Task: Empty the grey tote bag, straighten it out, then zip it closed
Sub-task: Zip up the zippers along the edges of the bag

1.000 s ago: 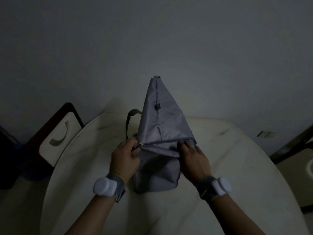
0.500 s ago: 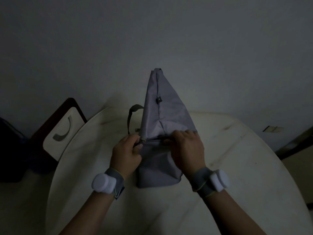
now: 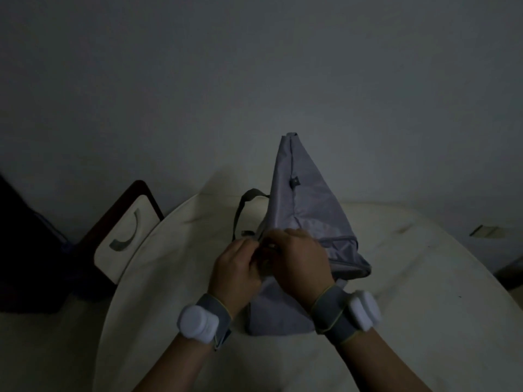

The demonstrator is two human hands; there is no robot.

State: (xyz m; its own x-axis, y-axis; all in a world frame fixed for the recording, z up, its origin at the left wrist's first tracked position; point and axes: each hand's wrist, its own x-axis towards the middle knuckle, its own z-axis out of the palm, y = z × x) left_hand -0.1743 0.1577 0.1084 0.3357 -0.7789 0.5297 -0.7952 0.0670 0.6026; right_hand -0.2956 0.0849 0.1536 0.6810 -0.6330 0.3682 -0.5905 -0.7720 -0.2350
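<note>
The round pale table [image 3: 396,278] carries the work, wide enough for the bag to lie along it, pointing away from the person. On it lies the grey tote bag [image 3: 305,210], its far end propped up into a peak against the wall [image 3: 254,80], probably so the zipped edge faces up and stays within reach; nothing can be seen lying outside it, so whether it has been emptied cannot be told. A dark strap [image 3: 240,210] loops off its left side, out of the way of the zip line [image 3: 338,239] that shows to the right of the hands. The two hands meet at the left end of that line: the left hand [image 3: 235,267] has its grip pinched on the fabric there, likely to hold the edge taut, while the right hand [image 3: 297,258] curls over the same spot, seemingly on the zip pull, though the pull itself is hidden. A wooden chair [image 3: 124,222] stands beside the table at left
</note>
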